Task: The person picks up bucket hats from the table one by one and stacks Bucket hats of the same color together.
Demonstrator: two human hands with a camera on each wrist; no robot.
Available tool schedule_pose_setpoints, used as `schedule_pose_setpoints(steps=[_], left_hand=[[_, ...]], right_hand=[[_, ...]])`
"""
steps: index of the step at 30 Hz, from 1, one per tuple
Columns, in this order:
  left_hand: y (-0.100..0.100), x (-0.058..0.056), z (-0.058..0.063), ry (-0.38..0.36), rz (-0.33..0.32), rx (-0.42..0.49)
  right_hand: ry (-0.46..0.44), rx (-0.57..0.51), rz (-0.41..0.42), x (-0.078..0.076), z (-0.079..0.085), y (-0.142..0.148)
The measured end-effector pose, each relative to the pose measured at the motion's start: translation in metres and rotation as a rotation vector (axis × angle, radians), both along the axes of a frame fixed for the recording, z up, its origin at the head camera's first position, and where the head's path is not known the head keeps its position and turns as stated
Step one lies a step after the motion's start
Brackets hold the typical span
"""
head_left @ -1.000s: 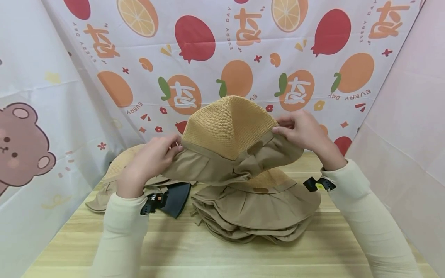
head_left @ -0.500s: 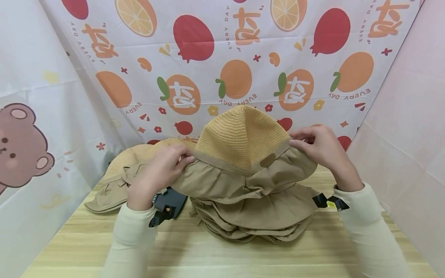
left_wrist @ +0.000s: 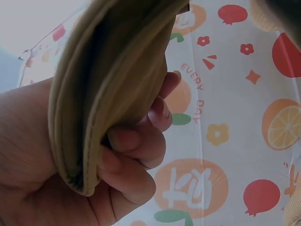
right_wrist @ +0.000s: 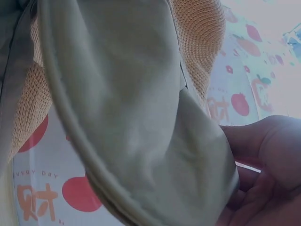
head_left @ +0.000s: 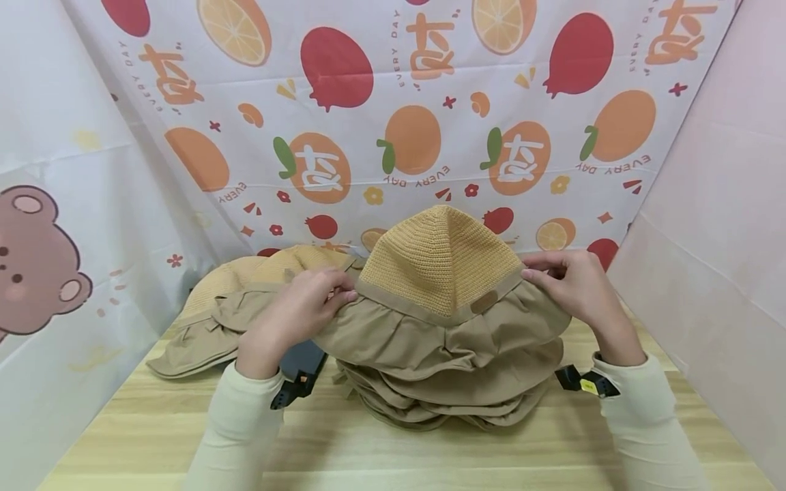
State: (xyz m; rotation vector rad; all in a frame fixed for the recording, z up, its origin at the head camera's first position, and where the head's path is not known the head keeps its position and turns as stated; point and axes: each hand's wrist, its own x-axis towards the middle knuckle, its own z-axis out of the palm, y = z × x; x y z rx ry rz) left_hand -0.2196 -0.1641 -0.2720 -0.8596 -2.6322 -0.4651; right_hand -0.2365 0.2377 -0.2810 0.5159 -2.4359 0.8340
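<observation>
A sun hat (head_left: pixel 439 266) with a yellow woven crown and a khaki cloth brim is held up between both hands in the head view. My left hand (head_left: pixel 301 310) pinches it at the left, where crown meets brim. On the opposite side my right hand (head_left: pixel 577 286) pinches the same band. Directly under it lies a stack of khaki-brimmed hats (head_left: pixel 522 372), overlapped by the held brim. The left wrist view shows fingers curled at the folded brim (left_wrist: pixel 108 84). Close up in the right wrist view, the brim (right_wrist: pixel 127 94) hides part of the right fingers.
More woven hats (head_left: pixel 239 293) lie at the back left of the wooden table (head_left: pixel 153 436). A dark flat object (head_left: pixel 303 358) sits beside the stack, partly behind the left wrist. Printed cloth (head_left: pixel 460 88) hangs behind, with pale walls at both sides.
Both hands have lowered the hat and shifted it slightly right, over the stack. Its brim now covers the crown of the stack's top hat. The hats at the back left show more.
</observation>
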Motion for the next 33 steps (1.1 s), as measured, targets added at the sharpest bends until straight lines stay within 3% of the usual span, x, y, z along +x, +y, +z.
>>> schedule_pose_setpoints(steps=[10,16,22,26,33], left_hand=[[0.006,0.000,-0.005,0.014,-0.017,-0.012],[0.005,-0.003,-0.008,-0.086,-0.117,-0.005],[0.003,-0.002,-0.011,-0.216,-0.084,-0.046],[0.004,-0.002,-0.012,-0.225,-0.094,-0.058],[0.007,-0.003,-0.015,-0.261,-0.109,-0.073]], right_hand=[[0.042,0.078,-0.014,-0.001,0.001,0.004],[-0.001,0.093,0.006,-0.001,-0.002,0.004],[-0.029,0.124,0.015,-0.004,-0.004,0.004],[-0.060,0.151,0.027,-0.004,-0.004,0.006],[-0.202,0.264,0.055,-0.006,-0.007,0.011]])
